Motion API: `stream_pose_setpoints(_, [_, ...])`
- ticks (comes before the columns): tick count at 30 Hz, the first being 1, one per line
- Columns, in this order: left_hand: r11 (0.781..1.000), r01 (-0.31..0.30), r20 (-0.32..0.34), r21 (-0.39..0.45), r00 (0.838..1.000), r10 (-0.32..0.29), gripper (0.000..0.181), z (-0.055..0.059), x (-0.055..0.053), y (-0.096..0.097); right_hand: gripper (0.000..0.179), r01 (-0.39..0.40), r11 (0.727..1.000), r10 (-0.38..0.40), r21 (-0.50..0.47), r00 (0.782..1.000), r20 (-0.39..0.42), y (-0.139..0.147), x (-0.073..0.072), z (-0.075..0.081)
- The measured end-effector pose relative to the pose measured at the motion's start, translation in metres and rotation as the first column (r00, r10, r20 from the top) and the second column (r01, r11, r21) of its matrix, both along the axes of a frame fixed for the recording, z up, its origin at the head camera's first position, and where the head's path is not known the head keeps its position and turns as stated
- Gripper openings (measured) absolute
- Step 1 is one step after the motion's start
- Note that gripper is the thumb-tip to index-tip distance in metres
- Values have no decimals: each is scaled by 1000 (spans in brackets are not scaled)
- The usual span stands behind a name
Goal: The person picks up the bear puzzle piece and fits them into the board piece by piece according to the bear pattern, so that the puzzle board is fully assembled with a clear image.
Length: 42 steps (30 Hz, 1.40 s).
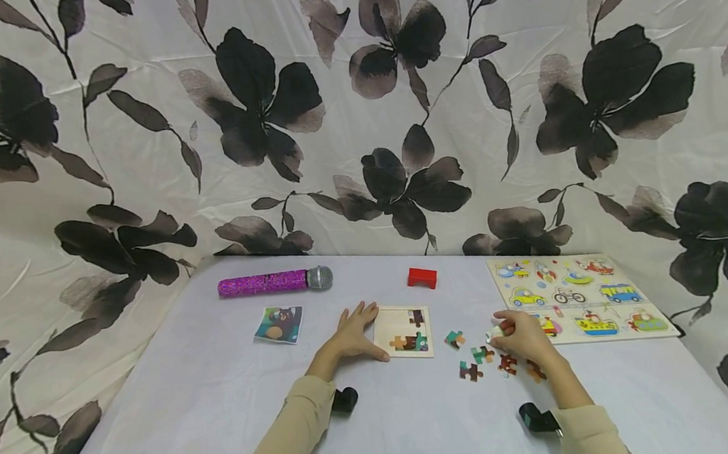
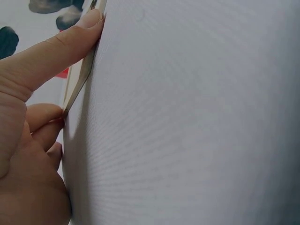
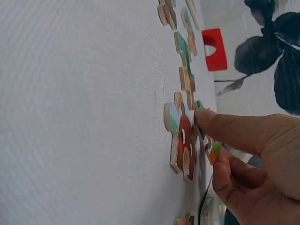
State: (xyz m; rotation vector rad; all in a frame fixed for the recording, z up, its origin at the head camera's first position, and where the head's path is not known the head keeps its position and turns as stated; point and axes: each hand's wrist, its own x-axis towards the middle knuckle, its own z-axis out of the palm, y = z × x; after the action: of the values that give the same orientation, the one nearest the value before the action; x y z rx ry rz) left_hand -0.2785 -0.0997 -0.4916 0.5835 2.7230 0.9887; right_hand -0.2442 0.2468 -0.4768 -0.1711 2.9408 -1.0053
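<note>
My left hand [image 1: 353, 335] rests against the left side of a small wooden puzzle tray [image 1: 384, 318], thumb along its near edge and fingers at its far left corner. A few joined pieces lie in the tray's lower right, with a dark one above. In the left wrist view the straight thumb [image 2: 56, 51] lies along the tray's rim. Over a group of loose jigsaw pieces [image 1: 482, 354], my right hand [image 1: 527, 339] pinches a puzzle piece [image 1: 493, 333] between thumb and fingers. A red-brown piece [image 3: 183, 136] lies just beside the thumb in the right wrist view.
A picture card [image 1: 280, 325] with a bear lies left of the tray, below a purple glitter microphone [image 1: 266, 284]. The red arch block [image 1: 422, 277] stands beyond the tray. To the right lies a vehicle puzzle board [image 1: 568, 296], partly behind the right hand.
</note>
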Motion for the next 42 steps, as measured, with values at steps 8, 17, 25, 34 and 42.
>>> stream_pose_setpoints(8, [1000,0,4,9,1000,0,104,0,2,0,32,-38,999,38,6,998,-43,2,1,-4])
stream_pose_setpoints(17, [1000,-1,10,1,1000,1,104,0,1,0,23,-33,998,28,-58,997,-76,-2,2,-2])
stream_pose_setpoints(25, [1000,2,13,-3,1000,-2,104,0,0,0,26,-24,978,7,-205,997,-82,-9,-7,4])
stream_pose_setpoints(34, [1000,0,14,12,1000,0,104,0,1,-1,36,-86,911,77,-404,996,-38,-20,-22,11])
stream_pose_setpoints(42, [1000,5,9,23,1000,-5,104,0,1,0,35,-35,771,58,-636,998,16,-41,-29,18])
